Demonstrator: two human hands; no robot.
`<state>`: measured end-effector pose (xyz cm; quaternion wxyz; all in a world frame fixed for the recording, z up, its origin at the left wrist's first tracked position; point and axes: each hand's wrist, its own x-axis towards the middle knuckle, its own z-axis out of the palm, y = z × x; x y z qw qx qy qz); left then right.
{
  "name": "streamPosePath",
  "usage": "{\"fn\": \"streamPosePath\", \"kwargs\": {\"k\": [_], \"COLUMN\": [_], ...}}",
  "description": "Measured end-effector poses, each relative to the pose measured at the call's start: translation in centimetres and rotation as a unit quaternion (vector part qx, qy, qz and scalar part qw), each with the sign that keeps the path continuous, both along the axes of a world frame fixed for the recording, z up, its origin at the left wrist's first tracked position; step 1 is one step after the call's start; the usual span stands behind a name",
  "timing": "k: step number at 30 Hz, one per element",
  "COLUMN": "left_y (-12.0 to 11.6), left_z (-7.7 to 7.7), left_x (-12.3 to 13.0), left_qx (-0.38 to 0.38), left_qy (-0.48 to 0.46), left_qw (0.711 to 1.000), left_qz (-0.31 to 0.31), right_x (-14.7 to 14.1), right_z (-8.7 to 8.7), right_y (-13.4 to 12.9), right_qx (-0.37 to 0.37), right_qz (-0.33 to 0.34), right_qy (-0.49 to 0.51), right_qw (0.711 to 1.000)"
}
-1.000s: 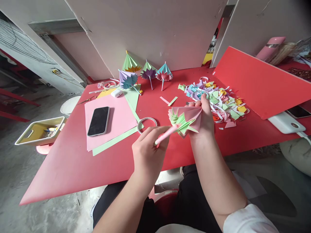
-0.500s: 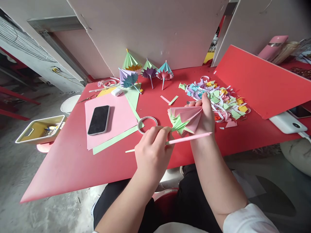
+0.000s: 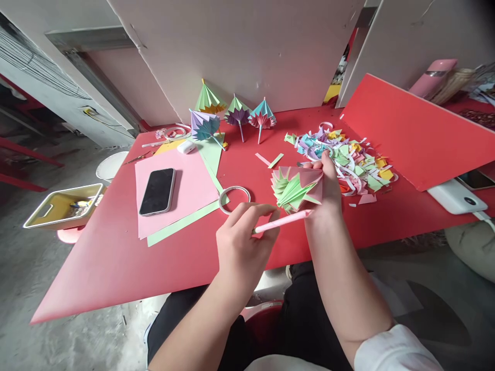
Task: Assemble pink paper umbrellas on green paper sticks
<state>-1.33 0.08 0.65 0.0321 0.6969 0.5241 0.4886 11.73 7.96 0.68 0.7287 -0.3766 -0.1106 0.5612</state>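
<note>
My right hand [image 3: 328,180] is closed on a pleated paper umbrella top [image 3: 299,188], pink outside with light green folds inside, tilted so the inside shows toward my left. In my left hand [image 3: 247,226] is a thin rolled paper stick [image 3: 282,222], pink along the part that shows. Its pink end points at my right wrist, below the umbrella top. The fingers of my left hand are curled around the stick, close to the green folds. A roll of tape [image 3: 234,200] lies on the table just beyond that hand.
Several finished paper umbrellas [image 3: 240,117] stand at the back of the red table [image 3: 116,268]. Paper scraps [image 3: 348,154] are heaped at the right, before a red board [image 3: 417,129]. A phone [image 3: 158,191] lies on pink paper [image 3: 193,190]; a power bank [image 3: 456,198] is far right.
My left hand has let go of the green folds, which have spread wider. The stick has swung and shifted left within its fingers. My right hand keeps hold of the umbrella top.
</note>
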Motion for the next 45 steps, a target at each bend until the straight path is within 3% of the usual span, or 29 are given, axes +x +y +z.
{"fn": "streamPosePath", "kwargs": {"k": [3,14,19,21,25,31,45], "left_y": [-0.1,0.0,0.0,0.3,1.0,1.1,1.2], "left_z": [0.1,0.1,2.0,2.4,2.1,1.3,1.1], "left_x": [0.2,0.2,-2.9,-4.5,-6.0,-5.4,-5.0], "left_qx": [-0.041,-0.06,-0.172,-0.159,-0.09,-0.056,-0.073], "left_qy": [-0.034,-0.055,0.073,0.145,0.225,0.244,0.25], "left_qw": [0.999,0.997,0.972,0.963,0.963,0.961,0.959], "left_qz": [-0.007,-0.012,-0.146,-0.16,-0.119,-0.118,-0.114], "right_x": [0.0,0.0,1.1,1.6,2.4,2.4,2.0], "right_z": [-0.1,-0.1,0.0,0.0,0.0,-0.1,-0.3], "right_y": [0.1,0.1,0.2,0.3,0.5,0.5,0.7], "right_qx": [0.003,0.009,-0.002,-0.004,0.006,0.011,0.029], "right_qz": [0.0,0.004,0.009,-0.004,-0.014,-0.007,0.0], "right_qy": [0.001,0.004,0.007,0.014,0.031,0.029,0.007], "right_qw": [1.0,1.0,1.0,1.0,0.999,1.0,1.0]}}
